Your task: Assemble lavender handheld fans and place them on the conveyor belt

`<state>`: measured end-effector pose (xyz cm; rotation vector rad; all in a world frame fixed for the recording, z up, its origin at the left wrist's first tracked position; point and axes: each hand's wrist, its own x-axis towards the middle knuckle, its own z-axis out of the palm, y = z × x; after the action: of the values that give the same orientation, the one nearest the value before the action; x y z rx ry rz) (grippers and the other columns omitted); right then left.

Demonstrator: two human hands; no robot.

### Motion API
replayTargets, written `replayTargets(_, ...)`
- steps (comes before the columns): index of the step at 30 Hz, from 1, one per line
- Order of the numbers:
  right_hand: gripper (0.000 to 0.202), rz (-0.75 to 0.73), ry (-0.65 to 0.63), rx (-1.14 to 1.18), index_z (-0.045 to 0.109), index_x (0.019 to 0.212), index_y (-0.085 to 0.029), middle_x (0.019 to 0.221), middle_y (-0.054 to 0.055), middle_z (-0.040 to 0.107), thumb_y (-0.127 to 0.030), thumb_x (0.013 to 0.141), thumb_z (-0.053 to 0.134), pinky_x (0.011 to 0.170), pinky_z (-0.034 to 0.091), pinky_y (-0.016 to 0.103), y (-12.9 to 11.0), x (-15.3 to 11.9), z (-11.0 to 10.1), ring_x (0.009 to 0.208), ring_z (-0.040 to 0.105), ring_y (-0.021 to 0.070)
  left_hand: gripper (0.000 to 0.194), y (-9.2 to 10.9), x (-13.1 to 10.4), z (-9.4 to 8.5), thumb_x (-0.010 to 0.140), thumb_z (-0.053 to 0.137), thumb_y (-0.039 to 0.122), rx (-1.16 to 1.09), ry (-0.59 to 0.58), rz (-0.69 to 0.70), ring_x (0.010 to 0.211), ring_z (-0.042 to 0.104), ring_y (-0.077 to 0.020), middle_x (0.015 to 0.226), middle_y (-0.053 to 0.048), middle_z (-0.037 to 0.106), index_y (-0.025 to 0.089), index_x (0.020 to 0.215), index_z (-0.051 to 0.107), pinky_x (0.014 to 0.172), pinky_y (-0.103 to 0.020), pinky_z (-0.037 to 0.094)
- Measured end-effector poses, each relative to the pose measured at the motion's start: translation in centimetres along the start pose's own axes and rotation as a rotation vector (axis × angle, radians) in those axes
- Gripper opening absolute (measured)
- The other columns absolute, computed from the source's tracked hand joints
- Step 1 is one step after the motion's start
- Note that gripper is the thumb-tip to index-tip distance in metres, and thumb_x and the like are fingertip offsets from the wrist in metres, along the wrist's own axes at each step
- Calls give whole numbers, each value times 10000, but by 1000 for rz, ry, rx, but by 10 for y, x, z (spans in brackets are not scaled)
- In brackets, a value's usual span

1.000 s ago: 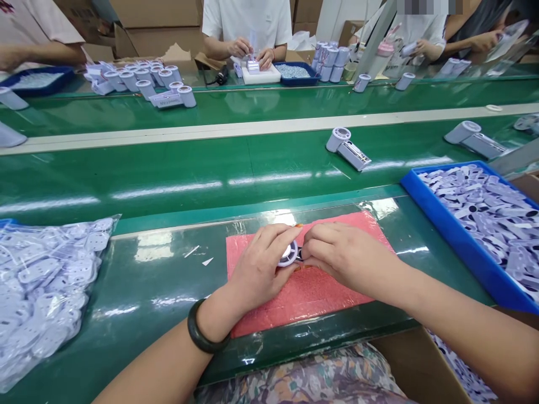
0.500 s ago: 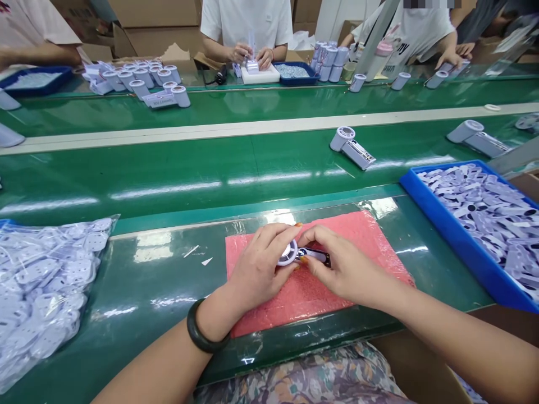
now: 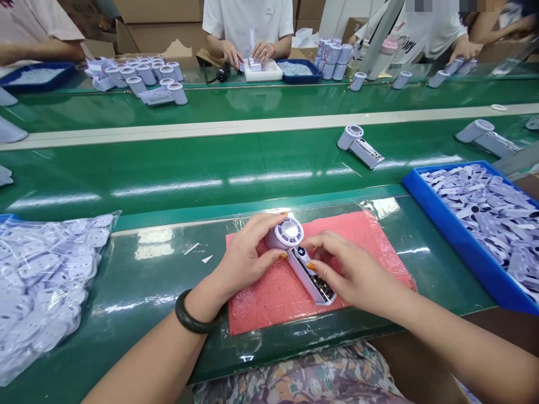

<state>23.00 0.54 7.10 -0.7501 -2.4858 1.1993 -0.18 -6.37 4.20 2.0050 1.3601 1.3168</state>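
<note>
Lilac handheld fan (image 3: 300,259) being held on pink mat (image 3: 269,306), table centre. Round head being gripped by left hand (image 3: 246,259), fingers curled closed. Handle at 5 o'clock being pinched by right hand (image 3: 353,275). Blue tray (image 3: 452,235) lying at 3 o'clock.

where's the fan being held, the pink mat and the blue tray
handheld fan (image 3: 289,231), head view, on its round head
pink mat (image 3: 269,303), head view, bare front part
blue tray (image 3: 455,238), head view, near side wall
</note>
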Motion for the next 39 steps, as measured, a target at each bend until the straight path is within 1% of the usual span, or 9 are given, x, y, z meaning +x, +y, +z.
replayTargets(4, 221, -259, 78, -367, 551, 1237, -205, 1102, 74, 576, -244, 1033, 475, 734, 481, 361, 7, 3, 1, 931, 567, 214, 496, -1, 0, -1, 926, 699, 256, 0, -4, -25, 1248, 478, -218, 1341, -73, 526, 228, 1376, 492, 1088, -414, 402)
replayTargets(8, 201, -378, 112, -476, 574, 1201, -185, 1021, 72, 599, -255, 1044, 470, 702, 473, 360, 13, 8, 0, 901, 564, 222, 485, 0, -1, 0, 927, 695, 251, -10, -3, -28, 1238, 484, -214, 1326, -71, 536, 226, 1369, 495, 1083, -416, 414)
replayTargets(13, 193, -394, 116, -471, 577, 1179, -191, 1008, 56, 612, -279, 1053, 461, 703, 466, 348, 16, 10, -1, 880, 571, 205, 477, 0, 0, -1, 926, 693, 250, -5, -6, -35, 1233, 488, -223, 1324, -75, 539, 229, 1363, 502, 1077, -430, 413)
replayTargets(20, 215, -391, -5, -505, 581, 1131, -171, 948, 56, 588, -305, 1063, 427, 683, 459, 343, 12, 21, -7, 841, 570, 206, 477, 1, -1, -1, 912, 704, 225, -17, -11, -42, 1228, 488, -210, 1310, -69, 546, 212, 1350, 513, 1077, -397, 406)
replayTargets(24, 179, -390, -38, -508, 568, 1126, -169, 952, 48, 582, -295, 1050, 465, 682, 466, 339, 10, 26, -9, 835, 574, 203, 460, 0, -1, -1, 924, 689, 240, -12, -13, -36, 1221, 495, -217, 1304, -74, 549, 217, 1348, 512, 1068, -408, 418)
replayTargets(30, 111, -323, -54, -346, 534, 926, -159, 908, 24, 597, -227, 1014, 534, 652, 457, 293, 11, 25, -9, 786, 573, 164, 471, 0, 0, -1, 920, 698, 251, -14, -16, -39, 1216, 498, -225, 1299, -77, 548, 229, 1352, 510, 1063, -419, 424)
replayTargets(33, 64, -288, -35, -303, 549, 1003, -166, 962, 28, 628, -223, 1017, 525, 680, 465, 296, 14, 22, -6, 833, 597, 168, 469, 0, 1, -1, 925, 690, 253, -12, -16, -37, 1219, 495, -225, 1305, -79, 546, 228, 1356, 508, 1063, -423, 424)
replayTargets(36, 143, -321, -11, -340, 566, 1124, -180, 999, 35, 636, -263, 1044, 482, 705, 464, 314, 18, 21, -4, 870, 601, 181, 452, 0, 1, -1, 935, 674, 266, -14, -21, -41, 1225, 491, -233, 1312, -84, 543, 229, 1354, 509, 1067, -438, 423)
replayTargets(39, 211, -381, 13, -406, 578, 1145, -182, 955, 33, 625, -314, 1068, 432, 692, 447, 323, 19, 21, -4, 829, 588, 183, 449, 0, 1, -1, 936, 670, 268, -15, -21, -52, 1223, 494, -235, 1309, -83, 543, 233, 1354, 510, 1069, -439, 422)
